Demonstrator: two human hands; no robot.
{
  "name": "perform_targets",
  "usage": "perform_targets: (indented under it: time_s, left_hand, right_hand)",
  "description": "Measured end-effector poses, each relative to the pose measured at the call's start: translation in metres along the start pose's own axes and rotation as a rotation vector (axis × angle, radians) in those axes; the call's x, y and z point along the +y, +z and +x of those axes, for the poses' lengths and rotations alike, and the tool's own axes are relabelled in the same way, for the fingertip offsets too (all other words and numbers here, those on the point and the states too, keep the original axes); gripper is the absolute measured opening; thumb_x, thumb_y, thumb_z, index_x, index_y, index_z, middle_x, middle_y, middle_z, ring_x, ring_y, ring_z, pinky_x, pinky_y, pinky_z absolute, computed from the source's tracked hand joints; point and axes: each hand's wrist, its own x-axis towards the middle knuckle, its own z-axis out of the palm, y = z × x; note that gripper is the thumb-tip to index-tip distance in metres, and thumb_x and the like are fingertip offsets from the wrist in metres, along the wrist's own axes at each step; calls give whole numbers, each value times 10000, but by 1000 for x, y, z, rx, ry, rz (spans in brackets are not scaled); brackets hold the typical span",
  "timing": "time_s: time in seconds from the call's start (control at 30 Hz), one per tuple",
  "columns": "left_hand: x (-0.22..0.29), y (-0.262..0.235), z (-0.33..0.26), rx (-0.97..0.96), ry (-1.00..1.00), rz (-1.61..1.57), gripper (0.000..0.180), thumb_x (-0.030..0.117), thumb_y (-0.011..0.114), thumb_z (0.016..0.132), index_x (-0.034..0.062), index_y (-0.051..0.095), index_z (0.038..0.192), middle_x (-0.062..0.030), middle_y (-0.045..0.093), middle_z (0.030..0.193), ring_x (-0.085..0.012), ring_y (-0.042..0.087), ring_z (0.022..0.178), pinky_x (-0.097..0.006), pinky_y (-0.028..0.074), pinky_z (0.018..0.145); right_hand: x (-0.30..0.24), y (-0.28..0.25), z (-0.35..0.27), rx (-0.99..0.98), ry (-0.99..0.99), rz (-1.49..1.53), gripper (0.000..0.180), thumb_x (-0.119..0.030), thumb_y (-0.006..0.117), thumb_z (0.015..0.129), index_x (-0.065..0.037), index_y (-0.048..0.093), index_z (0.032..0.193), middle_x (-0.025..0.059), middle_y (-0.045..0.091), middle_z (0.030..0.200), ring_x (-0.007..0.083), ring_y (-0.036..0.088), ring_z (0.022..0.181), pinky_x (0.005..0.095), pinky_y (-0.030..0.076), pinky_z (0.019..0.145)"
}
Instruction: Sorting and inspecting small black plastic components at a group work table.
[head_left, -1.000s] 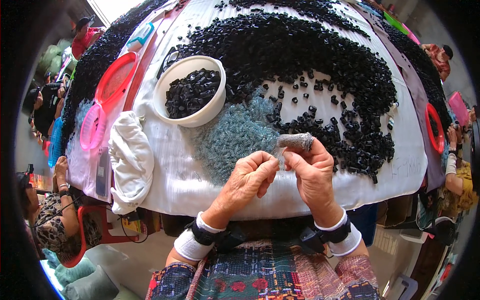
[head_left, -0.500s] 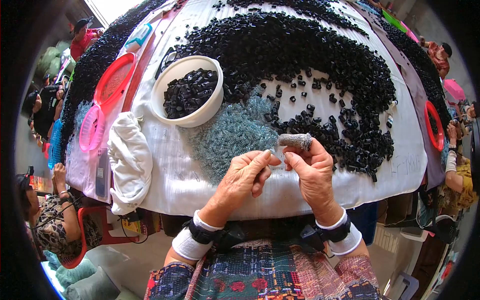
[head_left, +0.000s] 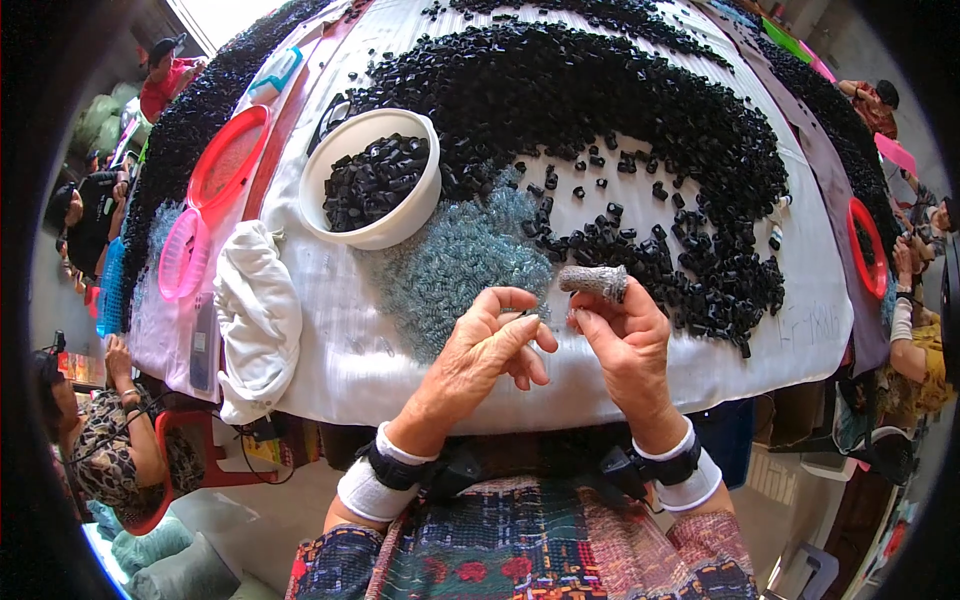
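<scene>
Likely fingertip handling: left grip [head_left: 478,347] and right grip [head_left: 628,350] curled, cannot tell whether grasping; springs [head_left: 450,270] lie beyond. Next move probably requires precision.

Your round white plastic bowl [head_left: 403,226] sits on the white cloth table cover [head_left: 350,395]. Small black plastic pieces [head_left: 375,180] lie in the bowl. Loose black plastic bits [head_left: 600,90] spread behind it and to its right. A pile of small see-through blue-grey coils [head_left: 460,265] lies in front of it, toward the right. Your bare left hand [head_left: 480,350] is in front and right of the bowl; your bare right hand [head_left: 630,340] is farther right. Left of the bowl is a red oval plastic basket [head_left: 194,190]. A pink oval plastic basket [head_left: 168,252] and a crumpled white cloth [head_left: 258,320] lie left and in front of the bowl.
</scene>
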Motion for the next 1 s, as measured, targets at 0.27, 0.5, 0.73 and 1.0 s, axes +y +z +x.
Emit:
perform_targets:
  time_s: [0.27,0.5,0.73,1.0]
  left_hand:
    - [-8,-8,4,-65,0,-65,230,172,601,903,-7,612,1048,-80,640,851,-101,596,636,-240,510,564]
    - [-8,-2,-3,2,30,-86,232,126,683,841,-18,639,1018,-57,648,800,-94,595,649,-218,501,571]
    - [-5,-1,-5,16,93,21,258,113,702,822,-20,640,1035,-60,654,798,-87,593,647,-214,498,572]
    - [-10,-4,-3,40,127,63,201,59,693,814,-28,649,990,-93,671,843,-116,626,682,-239,530,596]
  right_hand:
    - [-9,-1,-9,-28,-192,-170,272,68,598,836,-13,579,1094,29,631,938,85,594,871,223,480,802]
    - [-8,0,-8,-47,-341,-435,237,67,615,822,0,594,1048,56,642,935,110,610,853,234,485,761]
    - [-11,3,-5,-71,-570,-625,194,83,644,759,22,608,941,118,640,844,218,641,742,291,495,669]
    - [-10,4,-7,-78,-625,-700,220,93,649,742,30,621,950,135,636,844,247,641,734,305,498,644]
